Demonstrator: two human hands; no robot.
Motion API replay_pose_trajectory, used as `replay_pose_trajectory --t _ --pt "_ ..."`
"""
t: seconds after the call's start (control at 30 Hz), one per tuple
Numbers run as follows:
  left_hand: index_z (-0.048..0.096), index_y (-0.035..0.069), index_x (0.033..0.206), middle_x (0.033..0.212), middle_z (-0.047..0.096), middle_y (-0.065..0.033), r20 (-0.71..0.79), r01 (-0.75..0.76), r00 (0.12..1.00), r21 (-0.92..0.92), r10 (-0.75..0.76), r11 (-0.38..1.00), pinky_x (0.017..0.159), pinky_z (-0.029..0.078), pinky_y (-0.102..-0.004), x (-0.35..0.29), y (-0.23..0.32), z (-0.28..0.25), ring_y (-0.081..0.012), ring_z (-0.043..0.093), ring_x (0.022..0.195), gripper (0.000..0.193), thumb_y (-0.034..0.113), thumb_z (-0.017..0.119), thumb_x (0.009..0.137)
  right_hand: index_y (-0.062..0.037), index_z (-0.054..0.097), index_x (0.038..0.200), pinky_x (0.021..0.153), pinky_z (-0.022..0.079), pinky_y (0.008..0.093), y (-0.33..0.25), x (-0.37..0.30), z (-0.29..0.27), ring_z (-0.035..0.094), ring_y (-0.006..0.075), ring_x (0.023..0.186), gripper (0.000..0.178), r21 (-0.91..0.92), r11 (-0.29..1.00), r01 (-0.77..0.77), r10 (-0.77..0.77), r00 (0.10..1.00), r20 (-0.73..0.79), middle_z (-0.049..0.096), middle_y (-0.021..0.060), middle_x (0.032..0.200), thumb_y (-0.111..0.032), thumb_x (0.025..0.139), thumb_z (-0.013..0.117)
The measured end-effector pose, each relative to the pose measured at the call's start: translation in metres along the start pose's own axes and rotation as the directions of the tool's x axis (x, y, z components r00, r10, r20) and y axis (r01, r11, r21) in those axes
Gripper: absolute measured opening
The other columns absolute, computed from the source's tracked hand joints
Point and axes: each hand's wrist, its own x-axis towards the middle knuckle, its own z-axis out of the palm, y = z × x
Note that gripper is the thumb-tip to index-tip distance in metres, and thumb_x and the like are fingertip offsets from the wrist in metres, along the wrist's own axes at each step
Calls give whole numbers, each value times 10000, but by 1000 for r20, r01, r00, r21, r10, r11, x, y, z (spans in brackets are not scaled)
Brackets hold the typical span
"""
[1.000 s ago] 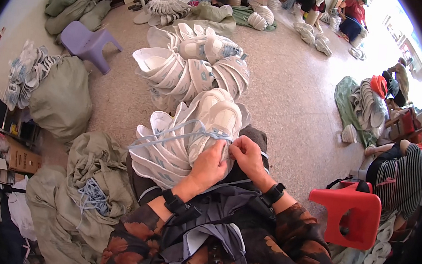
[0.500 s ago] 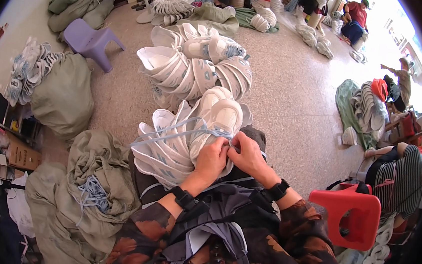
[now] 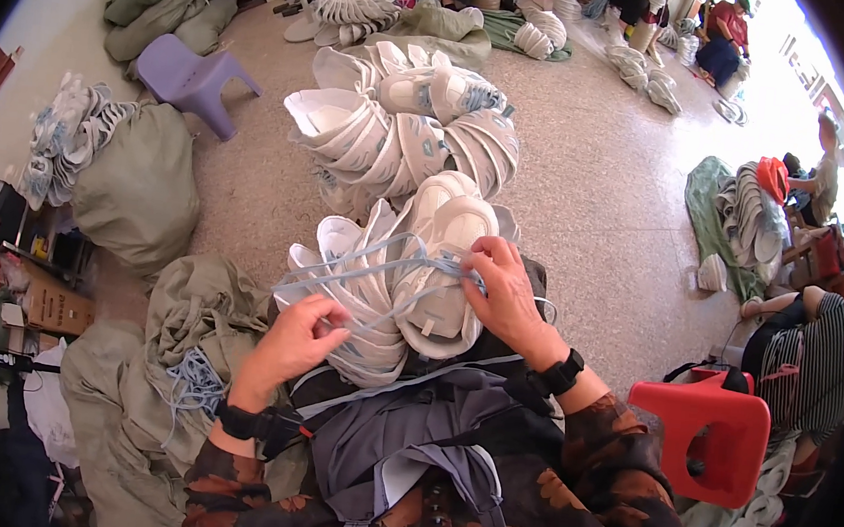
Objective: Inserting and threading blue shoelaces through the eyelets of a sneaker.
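A white shoe upper point(image 3: 440, 313) rests toe-away on top of a fanned bundle of white uppers point(image 3: 371, 347) over my lap. Light blue shoelace point(image 3: 360, 256) runs across it in loose strands. My right hand point(image 3: 511, 301) is closed at the upper's right side, thumb and fingers pinching the lace by the eyelets. Left of the bundle, my left hand point(image 3: 295, 343) has curled fingers with thumb and forefinger together; a strand from the upper leads to them. The exact grip of the left fingertips is small and partly blurred.
Ahead on the floor stands a large pile of nested white uppers point(image 3: 417, 153). A purple stool point(image 3: 192, 78), a stuffed olive sack point(image 3: 137, 188) and cloth with spare blue laces point(image 3: 196, 382) are left. A red stool point(image 3: 701, 423) and a seated person in stripes point(image 3: 800, 357) are right.
My hands were together at the upper's eyelets. Now my left hand has moved away to the left and toward me, while the right stays by the lace, slightly higher.
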Motion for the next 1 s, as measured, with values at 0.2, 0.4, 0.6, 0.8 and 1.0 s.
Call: replay_pose_trajectory --t 0.2,0.4,0.6,0.8,1.0 --pt "657 22 1012 942 618 -110 -295 -311 886 194 358 930 723 504 -357 41 31 56 -274 621 815 183 41 693 833 -45 576 973 812 453 429 -3 -10 -1 565 330 891 155 -140 961 239 -219 965 142 578 121 981 -54 830 632" --pt "653 46 997 970 591 -94 -207 -440 785 476 583 762 855 445 -410 77 40 88 -297 574 971 233 74 720 776 -39 543 948 664 517 465 -14 -22 -7 630 370 774 108 -20 1000 -20 23 987 159 579 143 903 -46 857 600" --pt "659 59 1012 940 571 -87 -143 -430 790 564 597 704 857 418 -410 83 41 92 -279 561 949 252 94 730 772 -38 558 979 643 527 493 5 -25 -13 645 421 769 88 -251 955 -155 183 979 93 625 182 879 -34 891 565" --pt "662 75 969 910 584 -77 -115 -516 736 543 668 662 897 412 -411 99 39 98 -279 569 929 166 92 679 805 0 572 1061 625 524 429 -16 -42 -6 666 344 725 173 57 996 -65 64 997 32 653 172 868 -41 899 616" --pt "665 82 976 890 598 -64 -176 -550 682 516 710 657 943 403 -436 101 32 104 -270 583 919 175 82 684 802 -12 624 977 454 449 227 -13 -17 -8 572 72 566 193 629 174 -757 498 619 607 623 14 732 -204 987 617"
